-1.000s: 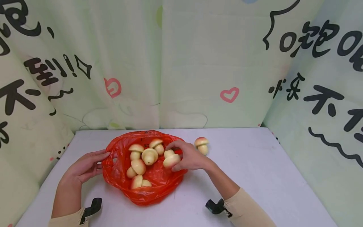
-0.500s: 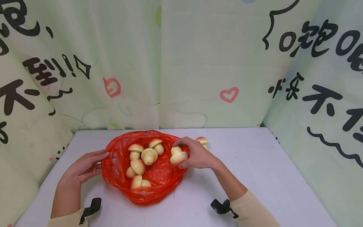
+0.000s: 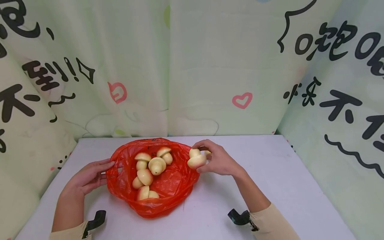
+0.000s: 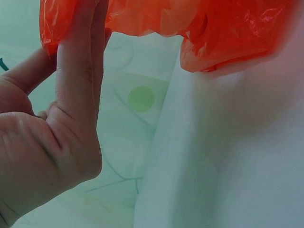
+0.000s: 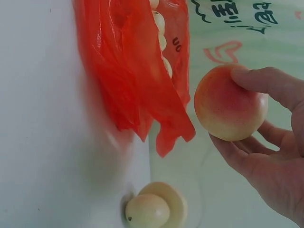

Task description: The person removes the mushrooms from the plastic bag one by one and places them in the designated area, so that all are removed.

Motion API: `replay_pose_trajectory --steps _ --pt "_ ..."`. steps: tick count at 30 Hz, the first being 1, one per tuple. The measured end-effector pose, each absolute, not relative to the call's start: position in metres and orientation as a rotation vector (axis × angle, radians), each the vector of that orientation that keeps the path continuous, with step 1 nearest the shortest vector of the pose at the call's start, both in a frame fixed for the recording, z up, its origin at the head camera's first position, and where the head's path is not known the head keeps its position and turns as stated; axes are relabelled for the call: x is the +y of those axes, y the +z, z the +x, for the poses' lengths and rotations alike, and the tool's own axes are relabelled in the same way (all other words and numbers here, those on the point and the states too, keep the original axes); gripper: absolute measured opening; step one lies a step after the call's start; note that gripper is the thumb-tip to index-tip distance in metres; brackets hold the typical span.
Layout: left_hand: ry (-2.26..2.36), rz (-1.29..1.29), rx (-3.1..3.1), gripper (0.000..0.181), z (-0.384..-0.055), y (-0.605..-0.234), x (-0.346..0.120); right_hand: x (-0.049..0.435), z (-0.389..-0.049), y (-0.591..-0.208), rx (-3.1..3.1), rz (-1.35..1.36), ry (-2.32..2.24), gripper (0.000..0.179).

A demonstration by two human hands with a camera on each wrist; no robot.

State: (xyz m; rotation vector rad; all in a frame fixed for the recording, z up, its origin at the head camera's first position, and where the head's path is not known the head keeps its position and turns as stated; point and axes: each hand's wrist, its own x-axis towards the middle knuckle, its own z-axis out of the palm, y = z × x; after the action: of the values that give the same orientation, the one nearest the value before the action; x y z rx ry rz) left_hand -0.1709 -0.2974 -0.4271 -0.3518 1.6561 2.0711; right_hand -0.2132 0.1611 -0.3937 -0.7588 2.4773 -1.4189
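A red plastic bag sits on the table with its mouth spread wide. Inside lie several cream mushrooms with pink-tinged caps. At the bag's left rim my left hand holds the plastic; in the left wrist view the red film hangs over its fingers. My right hand pinches one mushroom between thumb and fingers, right at the bag's right rim. Its round pink-and-yellow cap fills the grip in the right wrist view, raised above the table.
Another mushroom rests on the table just right of the bag, mostly hidden behind my right hand in the head view. The white table ends at a printed pale green curtain on the back and sides.
My right hand has carried its mushroom rightward and up from inside the bag to the right rim, now covering most of the mushroom on the table. My left hand has stayed at the bag.
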Motion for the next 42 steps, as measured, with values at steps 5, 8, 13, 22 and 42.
replay_pose_trajectory --steps 5,8,13,22,42 --pt "2.063 -0.349 1.667 0.032 -0.170 -0.429 -0.301 0.171 -0.214 -0.391 2.462 -0.752 -1.496 0.063" --pt "2.061 -0.340 1.671 0.032 -0.170 -0.429 -0.302 0.177 -0.215 -0.390 2.471 -0.732 -1.519 0.064" --pt "2.066 -0.339 1.666 0.029 -0.170 -0.428 -0.301 0.186 -0.219 -0.391 2.508 -0.691 -1.519 0.064" --pt "2.081 -0.338 1.661 0.025 -0.169 -0.427 -0.299 0.204 -0.225 -0.396 2.574 -0.630 -1.537 0.064" --pt "2.067 -0.344 1.687 0.041 -0.170 -0.430 -0.300 0.230 -0.234 -0.406 2.622 -0.524 -1.593 0.062"
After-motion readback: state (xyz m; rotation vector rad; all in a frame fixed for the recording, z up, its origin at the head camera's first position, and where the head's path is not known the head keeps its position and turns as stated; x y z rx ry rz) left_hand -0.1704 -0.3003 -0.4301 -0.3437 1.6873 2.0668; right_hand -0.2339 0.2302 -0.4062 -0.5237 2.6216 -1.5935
